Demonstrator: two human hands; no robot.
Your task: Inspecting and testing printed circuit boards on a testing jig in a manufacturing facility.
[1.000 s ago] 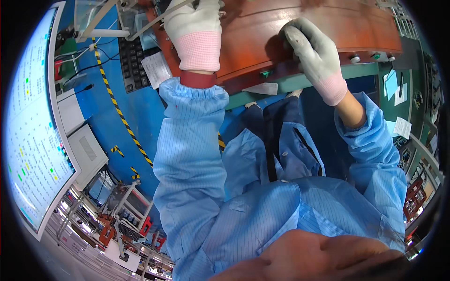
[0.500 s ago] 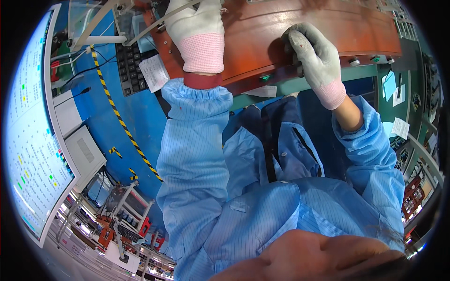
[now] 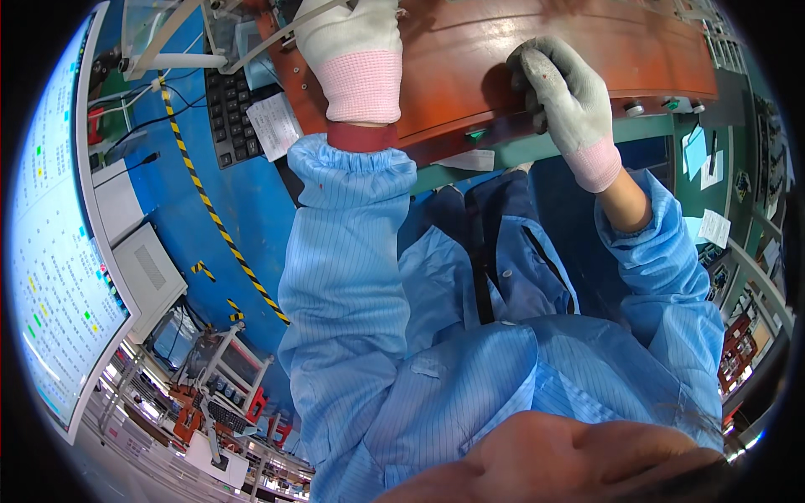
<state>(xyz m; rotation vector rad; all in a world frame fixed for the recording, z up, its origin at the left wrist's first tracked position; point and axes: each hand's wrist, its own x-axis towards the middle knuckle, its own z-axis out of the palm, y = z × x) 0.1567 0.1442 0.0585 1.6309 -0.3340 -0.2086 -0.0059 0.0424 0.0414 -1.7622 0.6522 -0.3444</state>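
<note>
A blue floor with striped tape lies below a green bench (image 3: 520, 155). The right hand (image 3: 566, 92) curls its fingers (image 3: 537, 71) over the near edge of the brown board (image 3: 503, 59) at 12 o'clock. The left hand (image 3: 356, 50) rests on the board; whether its fingers grip, I cannot tell. The board's long axis runs from 9 to 3 o'clock. It seems best to hold both ends level.

The wide reddish-brown curved panel (image 3: 503, 59) lies on the green bench (image 3: 537, 151). The left hand (image 3: 352, 42) rests on its left part, the right hand (image 3: 562, 92) at its near edge. The black keyboard (image 3: 231, 113) lies left of the panel, with the white paper slip (image 3: 274, 126) just beside it.
</note>
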